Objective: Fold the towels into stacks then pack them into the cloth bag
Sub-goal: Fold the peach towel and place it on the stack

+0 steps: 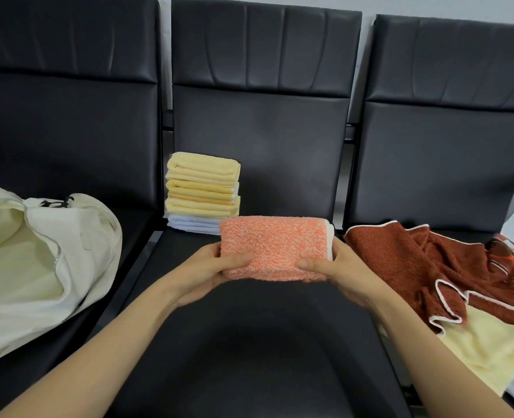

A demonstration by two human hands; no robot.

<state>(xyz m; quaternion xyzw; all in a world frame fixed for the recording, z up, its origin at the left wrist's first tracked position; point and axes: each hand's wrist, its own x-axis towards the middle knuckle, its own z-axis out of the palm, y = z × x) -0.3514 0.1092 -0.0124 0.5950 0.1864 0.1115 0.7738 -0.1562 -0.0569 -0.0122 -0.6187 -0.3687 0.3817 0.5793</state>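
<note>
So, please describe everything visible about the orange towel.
The orange towel is folded into a thick rectangle of nubby orange-and-white cloth, with a white edge at its right end. It is held level above the middle seat, near the stack. The left hand and right hand grip its ends, thumbs on top.

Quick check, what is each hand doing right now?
Left hand: grips the left end of the folded orange towel.
Right hand: grips the towel's right end.
</note>
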